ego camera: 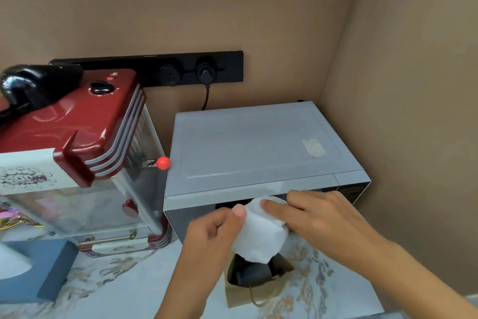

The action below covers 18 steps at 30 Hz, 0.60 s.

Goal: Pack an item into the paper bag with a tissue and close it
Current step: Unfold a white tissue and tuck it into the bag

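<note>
A white tissue [260, 234] hangs just above the open mouth of a brown paper bag [238, 290] that stands on the marbled counter. My left hand [214, 230] pinches the tissue's left edge with thumb and fingers. My right hand [318, 218] holds its upper right edge, index finger laid across the top. Inside the bag a dark item [254, 271] shows below the tissue. A thin handle loop [261, 298] of the bag lies toward me.
A grey microwave [253, 148] stands right behind the bag. A red popcorn machine [77, 153] with a red knob fills the left. A blue tissue box [33, 272] sits at the lower left. Walls close the back and right.
</note>
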Motion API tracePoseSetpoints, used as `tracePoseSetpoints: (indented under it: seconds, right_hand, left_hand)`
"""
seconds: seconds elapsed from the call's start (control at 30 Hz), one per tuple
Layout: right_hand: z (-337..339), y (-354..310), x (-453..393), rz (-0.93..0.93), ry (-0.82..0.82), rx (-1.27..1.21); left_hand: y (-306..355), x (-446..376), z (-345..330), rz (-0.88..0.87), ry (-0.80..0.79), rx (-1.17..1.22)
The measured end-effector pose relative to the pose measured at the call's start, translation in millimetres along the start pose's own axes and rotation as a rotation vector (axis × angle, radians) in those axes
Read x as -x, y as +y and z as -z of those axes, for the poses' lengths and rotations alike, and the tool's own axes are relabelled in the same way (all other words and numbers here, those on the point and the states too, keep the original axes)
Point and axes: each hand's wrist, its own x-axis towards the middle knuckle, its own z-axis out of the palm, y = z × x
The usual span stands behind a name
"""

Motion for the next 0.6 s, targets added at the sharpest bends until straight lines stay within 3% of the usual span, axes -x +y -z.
tracePoseSetpoints:
  seconds: [0.13,0.2,0.23,0.3,0.37,0.47,0.6]
  right_hand:
    - [8.9,4.0,-3.4,0.045,0.034,0.036]
    - [9.4,6.1,-0.5,-0.191,0.083,-0.019]
    - [9.5,4.5,2.8,-0.379,0.141,-0.179]
    - [4.0,-3.5,9.7,-0.778,0.305,-0.770]
    - [-5.8,-15.9,12.8,-0.991,0.251,-1.328]
    - [-14.0,-33.2,7.8,-0.973,0.164,-1.901]
    - [-13.6,-34.7,4.3,-0.759,0.261,-2.024]
  left_hand:
    - [3.6,-4.3,-12.2,0.100,-0.034,0.150]
    - [1.4,-5.2,-17.0,0.114,0.004,0.256]
    - [0.0,-6.0,-18.6,0.108,0.027,0.311]
    - [-2.6,-7.7,-20.9,0.086,0.074,0.407]
    - [-4.9,-9.3,-23.9,0.059,0.090,0.497]
    - [-5.9,-10.7,-28.6,0.028,0.103,0.519]
    - [-5.5,-8.5,-25.3,0.007,0.077,0.442]
